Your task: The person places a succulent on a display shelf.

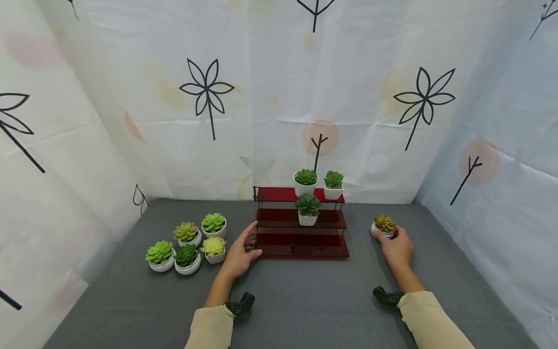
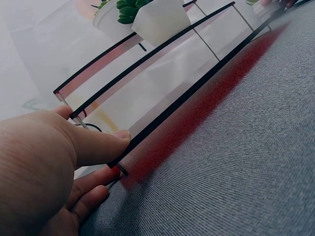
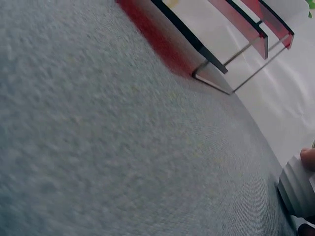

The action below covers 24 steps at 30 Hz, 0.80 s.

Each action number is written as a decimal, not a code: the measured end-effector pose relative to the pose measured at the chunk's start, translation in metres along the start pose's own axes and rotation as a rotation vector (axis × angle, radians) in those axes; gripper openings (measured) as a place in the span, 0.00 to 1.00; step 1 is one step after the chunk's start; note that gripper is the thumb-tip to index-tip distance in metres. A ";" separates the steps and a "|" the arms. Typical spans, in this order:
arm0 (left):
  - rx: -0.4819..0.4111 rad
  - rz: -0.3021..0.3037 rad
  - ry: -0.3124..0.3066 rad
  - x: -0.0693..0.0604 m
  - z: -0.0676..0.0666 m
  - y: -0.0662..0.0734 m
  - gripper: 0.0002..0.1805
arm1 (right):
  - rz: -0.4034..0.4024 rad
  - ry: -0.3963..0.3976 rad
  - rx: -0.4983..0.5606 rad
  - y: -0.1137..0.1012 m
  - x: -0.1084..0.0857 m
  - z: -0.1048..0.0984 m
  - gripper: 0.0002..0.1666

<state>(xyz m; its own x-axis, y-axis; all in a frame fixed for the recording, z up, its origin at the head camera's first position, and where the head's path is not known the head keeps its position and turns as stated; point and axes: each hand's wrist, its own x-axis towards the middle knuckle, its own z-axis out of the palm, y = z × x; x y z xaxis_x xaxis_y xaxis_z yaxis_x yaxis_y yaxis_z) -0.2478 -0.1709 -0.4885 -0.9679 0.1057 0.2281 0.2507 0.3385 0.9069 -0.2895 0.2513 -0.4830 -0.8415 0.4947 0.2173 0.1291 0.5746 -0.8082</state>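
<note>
A three-tier display stand [image 1: 301,246] with dark red clear shelves stands against the back wall. My left hand [image 1: 239,254] grips its left end; in the left wrist view the thumb [image 2: 106,145] lies over the bottom shelf's corner, with fingers around the side. To the right of the stand, my right hand [image 1: 397,247] holds a brownish-yellow potted succulent [image 1: 385,223] by its ribbed white pot [image 3: 298,189], at the table surface. Two green potted succulents [image 1: 306,183] [image 1: 333,184] stand on the top shelf, and a darker one [image 1: 307,209] on the middle shelf.
Several potted succulents [image 1: 186,257] in white pots are grouped on the grey table [image 1: 314,305] left of my left hand. A patterned white cloth wall [image 1: 279,97] encloses the back and sides. Dark straps with camera mounts [image 1: 240,304] sit at both wrists.
</note>
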 end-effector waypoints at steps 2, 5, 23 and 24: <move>0.002 0.001 0.000 0.000 0.000 0.000 0.45 | 0.010 -0.007 0.002 -0.002 -0.002 0.000 0.40; 0.002 0.001 0.001 0.000 0.000 0.000 0.45 | 0.018 -0.017 0.019 -0.006 -0.006 0.000 0.39; 0.002 0.000 -0.002 0.000 0.000 0.001 0.45 | -0.057 -0.042 0.229 -0.052 -0.029 0.005 0.39; 0.003 0.000 -0.002 -0.001 0.000 0.000 0.45 | -0.065 -0.048 0.237 -0.055 -0.030 0.006 0.39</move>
<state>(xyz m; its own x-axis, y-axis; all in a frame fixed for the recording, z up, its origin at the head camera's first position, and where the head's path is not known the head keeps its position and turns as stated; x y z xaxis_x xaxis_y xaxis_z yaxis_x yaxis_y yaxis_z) -0.2472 -0.1708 -0.4883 -0.9678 0.1072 0.2278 0.2510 0.3409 0.9059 -0.2744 0.2014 -0.4485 -0.8686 0.4270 0.2512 -0.0478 0.4324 -0.9004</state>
